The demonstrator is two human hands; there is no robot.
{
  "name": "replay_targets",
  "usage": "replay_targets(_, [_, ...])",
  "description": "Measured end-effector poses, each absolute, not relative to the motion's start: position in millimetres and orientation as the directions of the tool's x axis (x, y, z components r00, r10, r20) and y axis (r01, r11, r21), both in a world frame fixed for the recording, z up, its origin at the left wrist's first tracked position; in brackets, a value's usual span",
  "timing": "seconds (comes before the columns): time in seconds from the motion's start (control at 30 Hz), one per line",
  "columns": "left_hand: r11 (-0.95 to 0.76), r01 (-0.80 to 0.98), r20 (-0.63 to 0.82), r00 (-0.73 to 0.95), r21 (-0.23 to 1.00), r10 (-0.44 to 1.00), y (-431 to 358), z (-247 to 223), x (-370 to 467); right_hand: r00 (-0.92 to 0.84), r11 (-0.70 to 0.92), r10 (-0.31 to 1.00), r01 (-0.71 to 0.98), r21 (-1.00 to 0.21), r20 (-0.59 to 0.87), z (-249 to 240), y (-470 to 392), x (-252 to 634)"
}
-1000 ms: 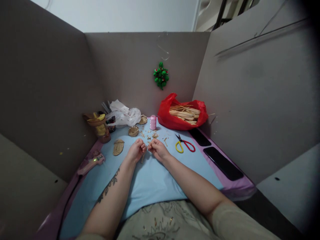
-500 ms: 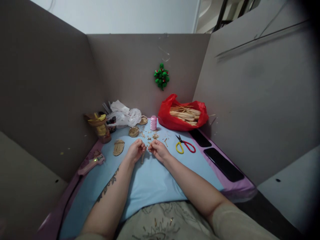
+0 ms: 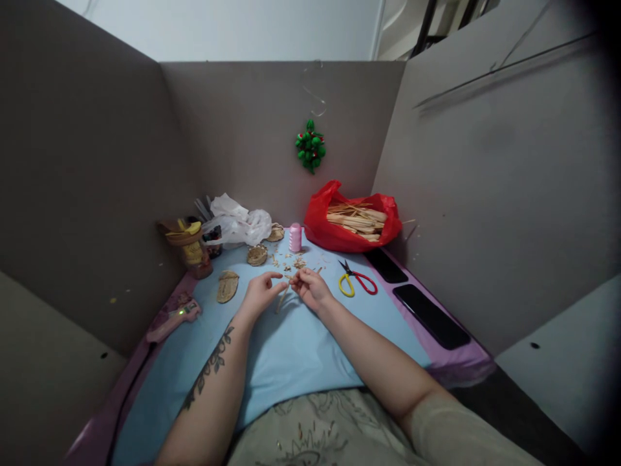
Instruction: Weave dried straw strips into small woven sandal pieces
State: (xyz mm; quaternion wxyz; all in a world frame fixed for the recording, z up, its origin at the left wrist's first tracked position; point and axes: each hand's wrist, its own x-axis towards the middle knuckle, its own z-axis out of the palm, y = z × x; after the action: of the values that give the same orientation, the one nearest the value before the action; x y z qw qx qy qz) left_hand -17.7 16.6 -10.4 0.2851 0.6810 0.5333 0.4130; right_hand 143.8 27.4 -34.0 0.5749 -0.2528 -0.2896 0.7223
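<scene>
Straw strip [image 3: 282, 299] hangs between the two hands, low over the blue cloth [image 3: 291, 349]. Her right hand [image 3: 310, 288] pinches its upper end; the left hand [image 3: 262, 292] touches it with fingers loosely spread. Scissors [image 3: 356, 281] lie near the right hand.

The straw strip [image 3: 282, 299] pinched between the hands is too small to be made out; both forearms are cut off by the lower edge.

Both forearms are showing bare; the left forearm [image 3: 213, 362] is bearing a dark, possibly floral tattoo, and pale patterned clothing [image 3: 320, 430] is covering the lap.
</scene>
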Motion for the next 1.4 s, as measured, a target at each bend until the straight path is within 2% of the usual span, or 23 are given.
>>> replay_targets(0.07, [-0.295,0.581,0.253,0.154,0.759,0.955,14,-8,-16,-0.191,-0.164,0.981,-0.682,-0.712,-0.044,-36,30,146])
replay_targets(0.13, [-0.290,0.552,0.189,0.234,0.782,0.954,11,-5,-14,-0.172,-0.156,0.984,-0.686,-0.711,-0.050,-38,32,147])
replay_targets(0.2, [-0.240,0.436,0.124,0.277,0.867,0.953,9,-2,-11,-0.162,-0.147,0.986,-0.686,-0.712,-0.046,-39,33,147])
replay_targets(0.3, [-0.094,0.152,0.047,0.287,0.984,0.957,7,-2,-7,-0.168,-0.142,0.985,-0.664,-0.734,-0.039,-39,31,146])
replay_targets(0.4, [-0.015,-0.102,0.039,0.237,0.995,0.971,7,-4,-5,-0.201,-0.164,0.979,-0.651,-0.741,-0.040,-37,27,143])
replay_targets(0.53, [-0.005,-0.232,0.054,0.207,0.973,0.977,9,-6,-4,-0.235,-0.188,0.971,-0.658,-0.729,-0.038,-37,22,139])
replay_targets(0.63, [-0.091,-0.115,0.099,0.073,0.989,0.992,13,-9,-5,-0.263,-0.185,0.965,-0.640,-0.745,-0.014,-36,20,137])
replay_targets(0.73, [-0.253,0.239,0.265,-0.020,0.938,0.964,19,-15,-8,-0.281,-0.171,0.960,-0.616,-0.769,0.012,-34,19,138])
replay_targets(0.8, [-0.345,0.470,0.366,0.049,0.813,0.929,23,-21,-11,-0.270,-0.140,0.962,-0.625,-0.768,0.044,-32,20,142])
replay_targets(0.87, [-0.412,0.605,0.391,0.174,0.682,0.904,26,-25,-13,-0.244,-0.111,0.968,-0.639,-0.761,0.064,-30,22,146])
replay_targets(0.93, [-0.472,0.651,0.381,0.289,0.595,0.878,26,-27,-14,-0.209,-0.102,0.977,-0.641,-0.761,0.046,-30,26,151])
replay_targets(1.03, [-0.527,0.624,0.375,0.371,0.577,0.849,24,-24,-12,-0.160,-0.110,0.987,-0.646,-0.756,-0.007,-31,30,155])
replay_targets(1.13, [-0.531,0.505,0.382,0.373,0.681,0.845,20,-18,-7,-0.144,-0.125,0.989,-0.637,-0.761,-0.042,-35,33,154])
replay_targets(1.2, [-0.483,0.345,0.374,0.335,0.805,0.864,16,-16,-1,-0.153,-0.131,0.987,-0.623,-0.771,-0.045,-37,32,152])
replay_targets(1.3, [-0.240,-0.015,0.234,0.290,0.971,0.928,11,-16,9,-0.207,-0.130,0.978,-0.618,-0.775,0.001,-38,28,147])
replay_targets(1.4, [-0.008,-0.313,0.108,0.304,0.950,0.946,9,-16,15,-0.271,-0.127,0.961,-0.613,-0.780,0.056,-36,23,144])
